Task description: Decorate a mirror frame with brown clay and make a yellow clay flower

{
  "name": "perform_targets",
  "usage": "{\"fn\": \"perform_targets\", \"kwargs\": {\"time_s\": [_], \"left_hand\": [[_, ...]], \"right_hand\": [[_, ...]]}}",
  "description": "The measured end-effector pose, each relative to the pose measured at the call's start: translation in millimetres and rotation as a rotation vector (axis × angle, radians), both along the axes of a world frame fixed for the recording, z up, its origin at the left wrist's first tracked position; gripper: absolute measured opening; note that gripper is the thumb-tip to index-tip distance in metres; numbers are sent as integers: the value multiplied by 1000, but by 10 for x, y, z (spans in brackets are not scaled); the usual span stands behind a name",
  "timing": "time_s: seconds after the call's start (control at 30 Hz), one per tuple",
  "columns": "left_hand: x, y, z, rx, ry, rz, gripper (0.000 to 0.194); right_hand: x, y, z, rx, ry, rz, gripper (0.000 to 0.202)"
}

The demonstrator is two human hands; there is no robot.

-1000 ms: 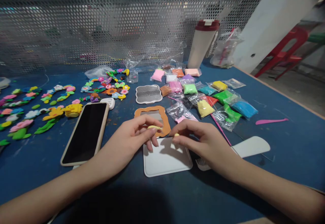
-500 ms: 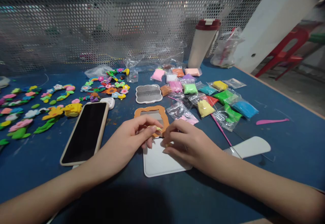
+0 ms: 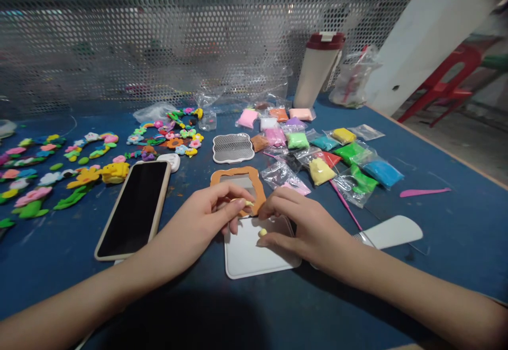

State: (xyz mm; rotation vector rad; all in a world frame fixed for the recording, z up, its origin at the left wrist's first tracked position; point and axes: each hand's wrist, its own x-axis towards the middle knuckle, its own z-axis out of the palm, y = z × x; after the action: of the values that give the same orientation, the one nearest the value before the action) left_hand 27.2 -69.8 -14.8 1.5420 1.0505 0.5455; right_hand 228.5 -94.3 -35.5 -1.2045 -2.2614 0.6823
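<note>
My left hand (image 3: 216,209) pinches a small piece of pale yellow clay (image 3: 248,203) between thumb and index finger, over the near edge of a mirror framed in orange-brown clay (image 3: 259,187). A white rectangular board (image 3: 257,257) lies just nearer to me, touching that mirror. On the board rests a small pale yellow ball (image 3: 262,232), beside the thumb tip of my right hand (image 3: 296,220). The right thumb and fingers are apart, and nothing shows between them.
A phone (image 3: 135,209) lies left, with colourful clay pieces (image 3: 85,175) beyond it. Another mirror (image 3: 233,147) sits behind. Bagged clay (image 3: 320,171), a pink tool (image 3: 424,192), a white-handled comb (image 3: 397,232) and a tumbler (image 3: 317,72) are on the right.
My right thumb and fingers have opened, and the small yellow ball now shows on the white board. The left hand has hardly moved and keeps its yellow piece.
</note>
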Motion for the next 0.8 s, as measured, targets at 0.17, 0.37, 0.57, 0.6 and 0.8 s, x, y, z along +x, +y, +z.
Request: {"fn": "perform_targets", "kwargs": {"time_s": [0.17,0.37,0.57,0.6,0.8], "left_hand": [[7,4,9,4,1,-1,15],[13,-48,-2,-61,51,21,21],[36,-85,15,63,298,-89,26],[39,-93,14,76,339,-121,24],[67,-121,44,245,493,-209,16]], "right_hand": [[-70,24,-25,22,-17,29,22],[-84,28,-23,-20,-57,43,32],[0,-14,29,-71,-76,53,48],[17,-11,49,-76,-67,65,51],[176,139,84,110,-55,-31,22]]}}
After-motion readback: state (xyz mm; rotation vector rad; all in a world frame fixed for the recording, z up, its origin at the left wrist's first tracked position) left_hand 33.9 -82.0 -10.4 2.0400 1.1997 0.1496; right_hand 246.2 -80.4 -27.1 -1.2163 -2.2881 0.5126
